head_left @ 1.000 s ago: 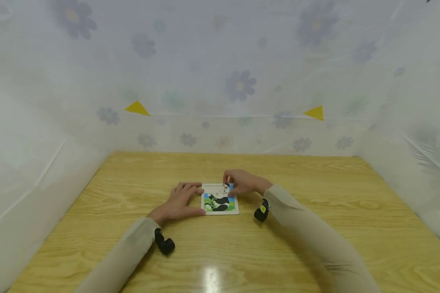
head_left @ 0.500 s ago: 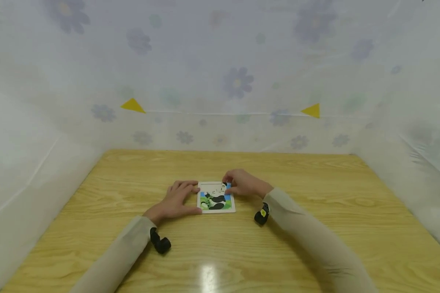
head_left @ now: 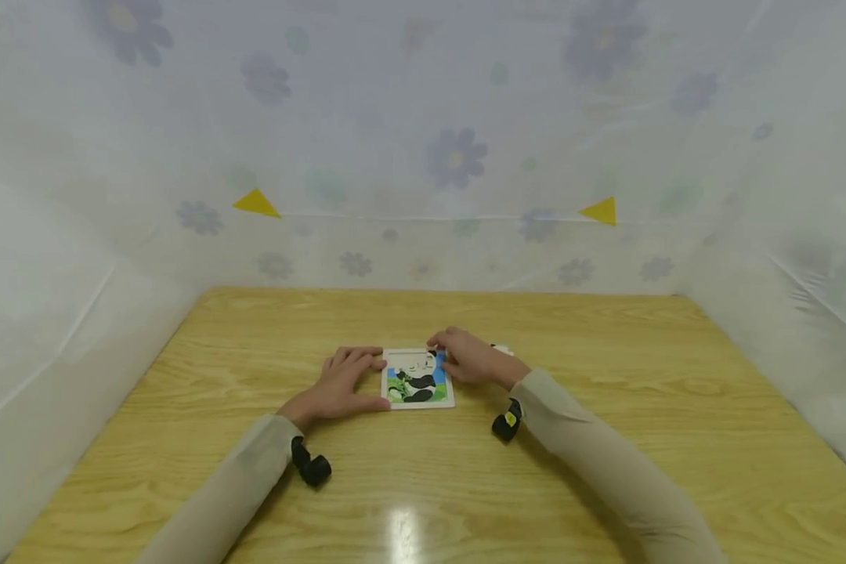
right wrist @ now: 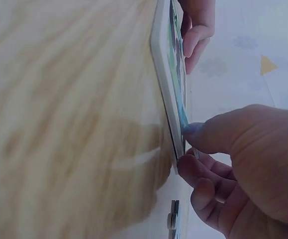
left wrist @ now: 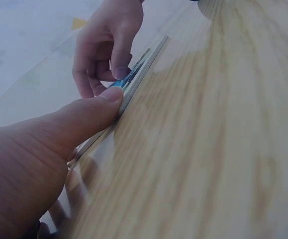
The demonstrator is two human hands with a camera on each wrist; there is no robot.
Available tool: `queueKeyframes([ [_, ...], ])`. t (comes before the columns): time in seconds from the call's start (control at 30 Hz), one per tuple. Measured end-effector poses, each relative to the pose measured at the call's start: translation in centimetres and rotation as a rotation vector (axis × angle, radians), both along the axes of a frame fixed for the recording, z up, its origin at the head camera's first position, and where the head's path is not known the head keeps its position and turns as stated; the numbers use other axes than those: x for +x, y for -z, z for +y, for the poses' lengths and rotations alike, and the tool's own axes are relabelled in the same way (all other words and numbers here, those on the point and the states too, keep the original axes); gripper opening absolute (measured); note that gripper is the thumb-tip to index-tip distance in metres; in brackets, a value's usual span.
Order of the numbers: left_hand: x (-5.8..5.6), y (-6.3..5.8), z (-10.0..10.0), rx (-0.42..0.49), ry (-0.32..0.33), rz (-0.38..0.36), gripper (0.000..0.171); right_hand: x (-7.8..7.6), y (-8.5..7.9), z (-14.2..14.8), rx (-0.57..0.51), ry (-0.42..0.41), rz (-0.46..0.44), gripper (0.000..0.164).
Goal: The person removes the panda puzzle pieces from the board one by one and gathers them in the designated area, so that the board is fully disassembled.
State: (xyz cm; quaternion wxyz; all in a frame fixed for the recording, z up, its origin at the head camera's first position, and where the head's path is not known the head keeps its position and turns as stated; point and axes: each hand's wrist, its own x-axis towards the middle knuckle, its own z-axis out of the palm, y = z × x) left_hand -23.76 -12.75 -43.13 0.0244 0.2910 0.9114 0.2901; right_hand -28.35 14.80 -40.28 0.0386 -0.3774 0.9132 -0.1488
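A square panda jigsaw puzzle [head_left: 417, 389] in a white frame lies flat on the table in the head view. My left hand [head_left: 338, 385] rests along its left side, fingers spread, thumb at the near left corner. At the far right corner my right hand [head_left: 468, 356] pinches a blue-edged puzzle piece [head_left: 440, 359] with thumb and curled fingers. The right wrist view shows that thumb [right wrist: 216, 132] on the blue surface, its fingers at the frame's edge. In the left wrist view the left thumb [left wrist: 101, 102] lies against the frame's edge.
Small loose puzzle pieces [head_left: 503, 348] lie on the table behind the right wrist, also seen as a small stack [right wrist: 173, 219] in the right wrist view. The wooden table [head_left: 423, 478] is enclosed by pale flowered sheeting [head_left: 366, 141] with yellow triangles.
The right hand has shifted slightly right and down, and the corner piece sits more in line with the panda picture. Loose pieces behind the right wrist now show. The left hand stays put.
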Motion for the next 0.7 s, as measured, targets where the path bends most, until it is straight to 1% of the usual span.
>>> queueKeyframes([
  [0.17, 0.0, 0.1, 0.0, 0.006, 0.004, -0.007, 0.068, 0.2, 0.1, 0.1, -0.042, 0.002, -0.009, 0.037],
  [0.43, -0.1, 0.2, -0.3, 0.01, 0.013, 0.013, 0.067, 0.3, 0.1, 0.6, -0.091, -0.004, -0.023, 0.041],
  [0.57, -0.1, 0.1, -0.2, 0.011, 0.024, 0.027, 0.067, 0.5, 0.1, 1.3, -0.129, 0.027, -0.055, 0.043],
  [0.7, 0.0, 0.1, -0.1, 0.014, 0.028, 0.022, 0.068, 0.5, 0.2, 2.4, -0.18, 0.073, -0.075, 0.043],
])
